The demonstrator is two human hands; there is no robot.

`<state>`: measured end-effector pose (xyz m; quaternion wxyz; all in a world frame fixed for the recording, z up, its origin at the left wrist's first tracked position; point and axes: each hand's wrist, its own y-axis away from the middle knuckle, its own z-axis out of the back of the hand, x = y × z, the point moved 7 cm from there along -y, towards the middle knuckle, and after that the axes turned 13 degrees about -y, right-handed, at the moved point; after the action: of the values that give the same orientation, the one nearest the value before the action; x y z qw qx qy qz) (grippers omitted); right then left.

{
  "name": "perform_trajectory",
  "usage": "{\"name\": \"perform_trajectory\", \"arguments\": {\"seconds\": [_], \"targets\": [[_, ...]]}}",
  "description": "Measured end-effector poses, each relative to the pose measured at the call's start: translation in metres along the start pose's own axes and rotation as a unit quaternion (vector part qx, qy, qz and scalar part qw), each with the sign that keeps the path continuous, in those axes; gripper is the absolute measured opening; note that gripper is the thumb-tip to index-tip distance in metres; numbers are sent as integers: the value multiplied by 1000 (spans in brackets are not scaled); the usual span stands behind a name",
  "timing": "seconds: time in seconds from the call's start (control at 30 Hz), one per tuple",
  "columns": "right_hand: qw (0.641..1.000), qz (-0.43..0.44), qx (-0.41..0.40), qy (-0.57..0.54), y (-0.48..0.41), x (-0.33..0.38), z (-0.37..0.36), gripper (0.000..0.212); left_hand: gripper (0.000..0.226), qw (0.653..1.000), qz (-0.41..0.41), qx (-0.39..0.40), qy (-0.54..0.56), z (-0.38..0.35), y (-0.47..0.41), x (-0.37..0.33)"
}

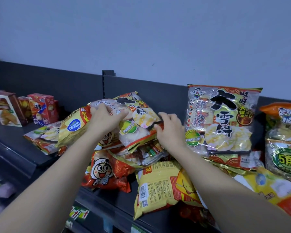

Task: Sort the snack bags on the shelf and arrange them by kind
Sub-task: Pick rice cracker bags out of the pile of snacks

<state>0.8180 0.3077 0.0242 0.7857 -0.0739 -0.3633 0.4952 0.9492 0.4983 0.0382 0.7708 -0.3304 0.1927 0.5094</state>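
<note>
I see a clear, red-and-gold-trimmed bag [139,118] tilted atop the pile [118,167], between my hands. My left hand [106,121] grips its top edge and my right hand [170,132] pinches its lower corner.

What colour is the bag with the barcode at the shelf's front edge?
The barcode bag is mostly yellow, with a red panel on its right side; the head view shows it.

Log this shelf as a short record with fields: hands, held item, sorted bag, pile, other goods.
left hand: grips the top of the rice cracker bag
right hand: pinches that bag's right edge
upright bag: same print, leaning on the back panel at right
pile: red cartoon bag and yellow bag, barcode up, in front
boxes: standing far left on the shelf
</note>
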Motion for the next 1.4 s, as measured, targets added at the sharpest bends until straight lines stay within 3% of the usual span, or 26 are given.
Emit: {"name": "perform_trajectory", "arguments": {"seconds": [0.03, 0.1, 0.17, 0.23, 0.47, 0.83, 1.4], "targets": [[1000, 9, -16, -10, -1, 1, 1, 36, 62, 1000, -18, 12, 20, -3, 0, 0], [999, 8, 41, -24, -3, -2, -9, 38, 63, 997, -58, 47, 21, -9, 2, 0], [991, -13, 125, -41, -4, -9, -23, 49, 70, 994, -70, 69, -47, -12, 4, 0], [987, -13, 147, -57, -4, -12, -27, 57, 76, 988, -73, 56, -122, -9, 2, -2], [994, 15, 95, -47, 6, -13, -14, 55, 61, 965, -124, -78, -218, 4, 15, -24], [995, 48, 80, 42, 17, -11, 15, 50, 43, 955, -158, -51, -244, -5, 21, -51], [974, -3, 28, 225, 78, -71, 150, 44, 43, 851, -392, -1, -348, -73, 105, -198]]}}
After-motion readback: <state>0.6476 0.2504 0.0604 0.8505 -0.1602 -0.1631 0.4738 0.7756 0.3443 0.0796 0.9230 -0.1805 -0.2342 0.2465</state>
